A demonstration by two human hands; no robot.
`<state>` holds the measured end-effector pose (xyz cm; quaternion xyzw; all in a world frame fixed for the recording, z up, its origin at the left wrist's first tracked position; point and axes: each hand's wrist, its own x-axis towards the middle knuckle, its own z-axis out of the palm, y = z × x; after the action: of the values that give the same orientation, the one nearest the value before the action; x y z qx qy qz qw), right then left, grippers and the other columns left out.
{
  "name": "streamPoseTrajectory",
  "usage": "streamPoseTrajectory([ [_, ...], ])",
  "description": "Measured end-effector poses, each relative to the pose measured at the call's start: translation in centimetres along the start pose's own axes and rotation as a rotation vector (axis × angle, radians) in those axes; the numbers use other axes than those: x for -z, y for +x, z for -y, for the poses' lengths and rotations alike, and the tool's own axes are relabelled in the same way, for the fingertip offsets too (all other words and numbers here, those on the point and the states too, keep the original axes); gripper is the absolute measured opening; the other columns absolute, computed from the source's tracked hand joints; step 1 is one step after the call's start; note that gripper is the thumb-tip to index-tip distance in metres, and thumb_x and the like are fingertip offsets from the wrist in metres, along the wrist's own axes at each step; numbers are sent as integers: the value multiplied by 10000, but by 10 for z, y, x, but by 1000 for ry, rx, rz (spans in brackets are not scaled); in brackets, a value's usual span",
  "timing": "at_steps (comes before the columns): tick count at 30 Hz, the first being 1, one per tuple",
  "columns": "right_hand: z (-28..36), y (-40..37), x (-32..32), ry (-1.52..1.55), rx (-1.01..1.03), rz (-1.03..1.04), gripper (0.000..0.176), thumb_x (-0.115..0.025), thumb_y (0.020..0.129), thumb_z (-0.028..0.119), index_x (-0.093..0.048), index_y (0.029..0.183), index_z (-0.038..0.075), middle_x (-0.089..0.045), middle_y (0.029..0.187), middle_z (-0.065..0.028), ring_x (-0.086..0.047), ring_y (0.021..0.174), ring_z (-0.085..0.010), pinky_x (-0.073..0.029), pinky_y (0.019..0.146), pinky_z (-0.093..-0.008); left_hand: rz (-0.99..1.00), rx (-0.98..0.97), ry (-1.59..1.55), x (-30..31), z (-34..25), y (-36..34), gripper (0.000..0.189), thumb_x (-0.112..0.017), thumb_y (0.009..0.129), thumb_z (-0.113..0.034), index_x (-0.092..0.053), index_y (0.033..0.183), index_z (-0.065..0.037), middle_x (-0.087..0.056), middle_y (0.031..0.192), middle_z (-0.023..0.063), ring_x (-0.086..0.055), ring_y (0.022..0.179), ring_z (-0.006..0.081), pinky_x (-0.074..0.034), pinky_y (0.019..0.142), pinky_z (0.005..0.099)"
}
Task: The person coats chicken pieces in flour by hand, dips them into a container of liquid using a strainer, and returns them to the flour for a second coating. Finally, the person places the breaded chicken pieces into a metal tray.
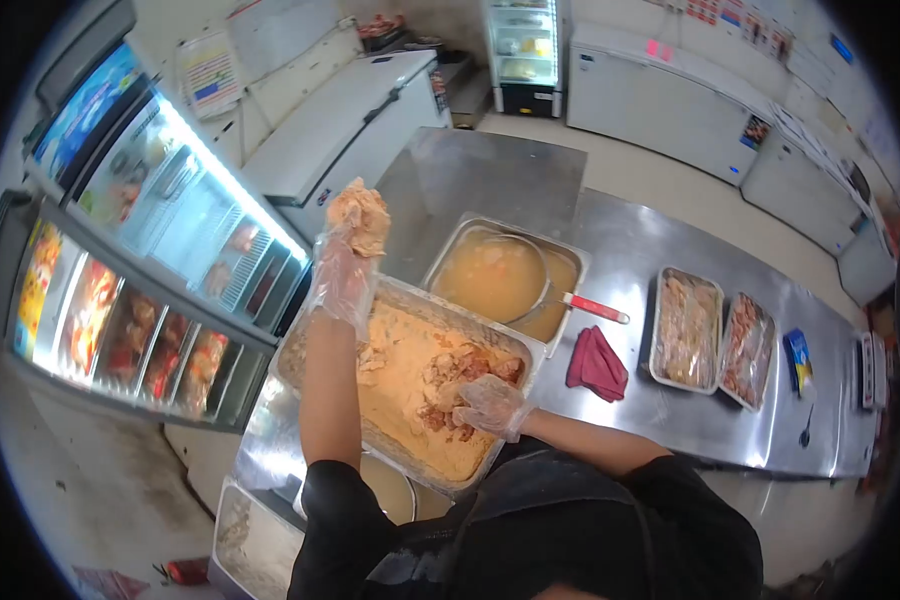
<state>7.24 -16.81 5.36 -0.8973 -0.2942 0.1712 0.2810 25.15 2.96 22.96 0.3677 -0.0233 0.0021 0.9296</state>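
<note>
Coating step looks mid-way. Left hand (342, 272), in a clear plastic glove, is raised centre-left of the frame, its grip closed around a pale crumb-coated meat piece (360, 212). Gloved right hand (490, 405) presses on reddish raw meat pieces (482, 368) at lower centre; can't tell whether its grip holds one. Below both is a large rectangular steel tray (450, 308) of orange-beige coating mix. My judgement: the coated piece needs a free spot. The steel pan (530, 232) behind holds yellowish liquid and a red-handled ladle (595, 307), all on the steel table (630, 250).

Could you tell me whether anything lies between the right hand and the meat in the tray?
Nothing visible does: the gloved right hand rests on the meat pieces in the coating tray; the left hand holds a coated piece.
</note>
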Motion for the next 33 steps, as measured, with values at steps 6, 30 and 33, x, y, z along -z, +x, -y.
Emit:
streamPoseTrajectory([
  [6, 28, -5, 1, 218, -200, -149, 205, -659, 655, 256, -706, 697, 61, -659, 654, -126, -624, 553, -235, -489, 507, -411, 598, -1317, 1615, -11, -22, 46, 215, -543, 855, -40, -700, 994, 4, -659, 1139, 144, -611, 1087, 267, -510, 895, 333],
  [30, 17, 56, 8, 264, 47, -660, 629, -570, 809, 322, -372, 1336, 40, -563, 1103, -231, -573, 992, -361, -468, 818, -430, 269, -117, 1466, 106, 82, -119, 463, -378, 989, -408, -433, 1292, -62, -477, 1279, 117, -436, 1202, 269, -344, 1043, 379],
  [33, 26, 76, 38, 256, -62, 3, 607, -579, 826, 305, -383, 1356, 81, -575, 1115, -195, -577, 989, -337, -455, 840, -413, 308, -90, 1422, 100, 91, -131, 452, -393, 981, -400, -447, 1274, -59, -488, 1261, 117, -449, 1181, 267, -353, 1027, 376],
])
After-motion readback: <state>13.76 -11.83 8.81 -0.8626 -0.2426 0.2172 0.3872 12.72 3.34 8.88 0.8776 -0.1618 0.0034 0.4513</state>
